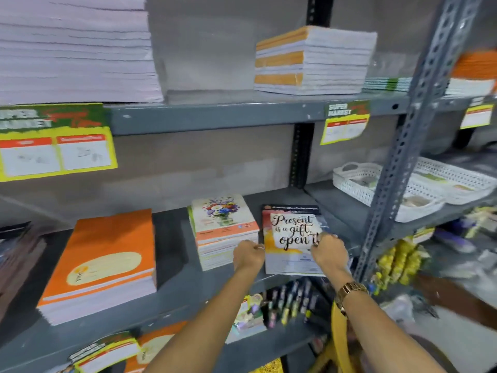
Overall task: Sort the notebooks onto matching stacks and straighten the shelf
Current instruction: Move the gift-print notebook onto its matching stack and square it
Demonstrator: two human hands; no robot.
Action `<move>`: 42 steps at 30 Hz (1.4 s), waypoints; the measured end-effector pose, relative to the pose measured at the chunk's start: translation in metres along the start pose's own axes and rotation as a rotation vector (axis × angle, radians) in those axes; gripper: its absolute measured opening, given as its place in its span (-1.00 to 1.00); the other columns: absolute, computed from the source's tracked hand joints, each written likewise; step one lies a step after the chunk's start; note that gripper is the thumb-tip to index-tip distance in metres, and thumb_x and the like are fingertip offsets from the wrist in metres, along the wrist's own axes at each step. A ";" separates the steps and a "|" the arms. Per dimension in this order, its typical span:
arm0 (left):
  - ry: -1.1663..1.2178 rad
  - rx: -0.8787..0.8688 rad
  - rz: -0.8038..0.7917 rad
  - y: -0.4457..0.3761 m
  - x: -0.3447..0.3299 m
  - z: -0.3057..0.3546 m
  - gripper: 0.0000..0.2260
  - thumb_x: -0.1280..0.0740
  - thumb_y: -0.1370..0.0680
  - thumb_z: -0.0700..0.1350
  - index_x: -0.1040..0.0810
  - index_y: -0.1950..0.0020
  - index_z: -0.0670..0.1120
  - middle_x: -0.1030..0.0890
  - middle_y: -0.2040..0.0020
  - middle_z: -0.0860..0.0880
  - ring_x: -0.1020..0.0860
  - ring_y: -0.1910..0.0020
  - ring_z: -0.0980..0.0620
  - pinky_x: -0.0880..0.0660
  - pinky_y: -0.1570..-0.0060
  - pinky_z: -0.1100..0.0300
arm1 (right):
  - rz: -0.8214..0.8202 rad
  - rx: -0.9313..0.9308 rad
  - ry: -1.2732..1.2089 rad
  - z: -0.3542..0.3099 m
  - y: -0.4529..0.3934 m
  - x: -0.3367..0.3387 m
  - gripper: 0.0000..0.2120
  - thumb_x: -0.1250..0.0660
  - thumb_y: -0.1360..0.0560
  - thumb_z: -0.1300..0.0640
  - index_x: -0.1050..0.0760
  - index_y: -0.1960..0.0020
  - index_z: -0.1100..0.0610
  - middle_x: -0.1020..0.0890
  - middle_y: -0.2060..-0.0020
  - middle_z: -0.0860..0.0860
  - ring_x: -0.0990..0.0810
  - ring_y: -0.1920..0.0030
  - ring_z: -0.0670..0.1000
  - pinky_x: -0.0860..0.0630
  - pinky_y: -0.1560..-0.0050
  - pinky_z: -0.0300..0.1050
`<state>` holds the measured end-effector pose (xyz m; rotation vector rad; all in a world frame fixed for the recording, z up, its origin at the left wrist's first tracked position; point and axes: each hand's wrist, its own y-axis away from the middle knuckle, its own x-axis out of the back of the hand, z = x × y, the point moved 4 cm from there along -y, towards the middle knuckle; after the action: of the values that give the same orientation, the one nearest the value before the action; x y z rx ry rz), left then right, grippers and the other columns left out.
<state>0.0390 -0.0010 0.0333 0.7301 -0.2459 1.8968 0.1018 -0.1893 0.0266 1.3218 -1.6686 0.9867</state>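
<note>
A notebook with the words "Present is a gift, open it" [291, 238] lies on the grey middle shelf [172, 267]. My left hand [248, 255] grips its left edge and my right hand [329, 251] holds its right edge, a gold watch on that wrist. Directly left of it stands a stack of flower-cover notebooks [224, 230]. Further left lies a thick stack of orange notebooks [103, 265]. A dark stack [16, 254] sits at the far left edge.
The upper shelf carries a tall pale stack [75, 49] and a white-and-orange stack [312, 60]. White perforated baskets [360, 181] sit on the right shelf behind a grey upright post [398, 162]. Pens [290, 300] and more notebooks fill the lower shelf. Yellow price tags hang from shelf edges.
</note>
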 end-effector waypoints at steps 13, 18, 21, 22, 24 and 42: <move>0.450 0.379 -0.077 -0.020 -0.055 0.007 -0.69 -0.31 -0.48 -0.22 -0.46 -0.17 -0.33 -0.57 -0.04 -0.27 -0.53 0.03 -0.17 -0.44 0.08 0.09 | -0.164 -0.294 -0.140 0.041 -0.019 -0.024 -0.35 -0.30 -0.46 -0.14 -0.27 -0.33 0.31 -0.47 -0.28 0.21 -0.43 -0.30 0.21 -0.42 -0.23 0.03; 0.441 0.422 -0.080 -0.020 -0.054 0.003 -0.87 -0.24 -0.47 -0.38 -0.49 -0.01 -0.35 -0.45 0.41 -0.13 -0.45 0.36 -0.04 -0.36 0.15 0.16 | -0.111 -0.372 -0.177 0.043 -0.018 -0.021 -0.47 -0.29 -0.49 -0.01 -0.32 -0.31 0.31 -0.47 -0.30 0.23 -0.40 -0.31 0.24 -0.39 -0.26 0.06; 0.529 0.421 -0.110 -0.016 -0.054 0.007 -0.87 -0.18 -0.46 -0.46 -0.42 0.05 -0.30 -0.40 0.40 -0.12 -0.43 0.28 -0.07 -0.33 0.16 0.12 | -0.042 -0.376 -0.237 0.045 -0.020 -0.013 -0.56 -0.28 -0.50 0.10 -0.34 -0.26 0.35 -0.51 -0.24 0.26 -0.45 -0.26 0.25 -0.41 -0.20 0.07; 0.552 0.408 -0.123 -0.017 -0.055 0.008 -0.87 -0.17 -0.45 -0.47 -0.41 0.11 -0.29 -0.42 0.36 -0.12 -0.41 0.20 -0.09 -0.32 0.16 0.11 | -0.023 -0.379 -0.263 0.045 -0.021 -0.010 -0.58 -0.28 -0.50 0.13 -0.34 -0.26 0.36 -0.51 -0.23 0.27 -0.45 -0.25 0.25 -0.42 -0.20 0.07; 0.579 0.380 -0.141 -0.023 -0.059 0.010 -0.85 -0.18 -0.41 -0.48 -0.41 0.26 -0.25 -0.46 0.24 -0.17 -0.42 0.14 -0.10 -0.33 0.17 0.09 | 0.015 -0.387 -0.308 0.044 -0.023 -0.002 -0.59 -0.28 -0.50 0.17 -0.35 -0.26 0.37 -0.51 -0.23 0.29 -0.45 -0.26 0.26 -0.42 -0.23 0.09; 0.667 0.073 -0.075 -0.016 0.062 0.013 -0.79 -0.17 -0.49 -0.45 -0.52 0.00 -0.25 -0.56 0.05 -0.14 -0.50 0.02 -0.08 -0.46 0.15 0.15 | 0.215 -0.247 -0.479 -0.066 0.016 0.054 -0.59 -0.28 -0.50 0.18 -0.35 -0.28 0.36 -0.49 -0.26 0.29 -0.44 -0.29 0.27 -0.39 -0.25 0.11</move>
<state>0.0414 0.0468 0.0779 0.1206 0.2690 1.9723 0.0840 -0.1471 0.1001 1.2943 -2.2517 0.5749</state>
